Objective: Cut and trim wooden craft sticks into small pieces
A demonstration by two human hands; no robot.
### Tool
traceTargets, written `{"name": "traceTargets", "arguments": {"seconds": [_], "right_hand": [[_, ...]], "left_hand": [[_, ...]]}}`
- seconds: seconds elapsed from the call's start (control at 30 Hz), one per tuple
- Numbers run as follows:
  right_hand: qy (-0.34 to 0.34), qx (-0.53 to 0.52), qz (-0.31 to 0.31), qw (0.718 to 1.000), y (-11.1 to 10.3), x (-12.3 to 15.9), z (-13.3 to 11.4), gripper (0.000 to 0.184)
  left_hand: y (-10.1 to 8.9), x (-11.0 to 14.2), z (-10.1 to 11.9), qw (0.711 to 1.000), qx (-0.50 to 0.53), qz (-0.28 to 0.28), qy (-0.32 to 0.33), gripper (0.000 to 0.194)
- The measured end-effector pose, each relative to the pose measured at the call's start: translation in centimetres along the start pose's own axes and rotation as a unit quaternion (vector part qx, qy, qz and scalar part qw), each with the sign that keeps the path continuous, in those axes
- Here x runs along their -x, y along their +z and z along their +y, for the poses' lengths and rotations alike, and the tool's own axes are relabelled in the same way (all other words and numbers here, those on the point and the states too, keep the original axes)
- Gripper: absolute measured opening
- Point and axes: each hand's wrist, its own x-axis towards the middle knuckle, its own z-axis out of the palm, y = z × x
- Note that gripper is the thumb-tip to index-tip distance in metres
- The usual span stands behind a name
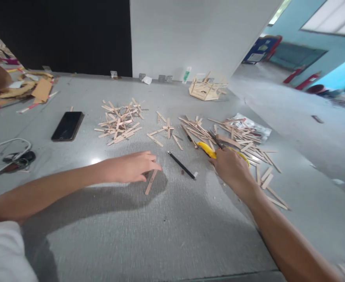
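My left hand (135,167) hovers low over the table, thumb and fingers apart. Its index fingertip is at the upper end of a flat wooden craft stick (151,183) with a dark mark on it; whether it presses on the stick I cannot tell. My right hand (233,166) is closed over the yellow-handled scissors (206,149), whose dark blades point away from me. Part of the handles is hidden under the palm. Between my hands lies a black pen (182,166), with a small white piece beside its near end.
Piles of craft sticks lie at the centre left (121,123) and on the right (246,137), the latter by a plastic bag (263,131). A craft knife (189,136), phone (67,126), glue tube (186,75), stick-built frame (206,89) and cable (10,141) also rest here.
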Motion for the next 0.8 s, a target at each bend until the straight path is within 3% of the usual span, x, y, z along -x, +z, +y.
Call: {"name": "traceTargets", "arguments": {"seconds": [0.07,0.17,0.27,0.33,0.43,0.5,0.63,0.8], "right_hand": [[-0.01,-0.037,0.015,0.999,-0.4,-0.1,0.2,0.014],[-0.011,-0.138,0.056,0.989,-1.3,0.0,-0.1,0.02],[-0.031,-0.289,0.078,0.954,-2.3,0.7,-1.2,0.023],[-0.054,-0.445,0.079,0.89,-2.6,1.5,-2.3,0.022],[-0.054,-0.645,0.037,0.762,-2.4,2.9,-3.6,0.034],[-0.052,-0.688,-0.022,0.723,-2.0,3.7,-4.1,0.035],[-0.067,-0.678,-0.111,0.723,-1.3,5.4,-4.8,0.045],[-0.11,-0.595,-0.175,0.777,-0.7,6.8,-5.6,0.036]], "left_hand": [[-0.4,-0.5,-0.4,1.0,0.026,-0.013,0.007,0.041],[1.1,-1.4,-0.6,0.998,0.043,0.041,0.007,0.006],[3.1,-2.1,-0.6,0.996,0.013,0.088,0.021,0.013],[3.6,-2.2,-0.6,0.992,-0.025,0.117,0.047,0.018],[3.2,-2.0,-0.8,0.986,-0.067,0.141,0.065,0.024],[2.5,-1.9,-1.0,0.985,-0.059,0.151,0.059,0.025],[1.8,-1.9,-1.6,0.989,0.085,0.112,0.041,0.017],[2.2,-2.4,-1.9,0.978,0.173,0.11,0.036,0.014]]}}
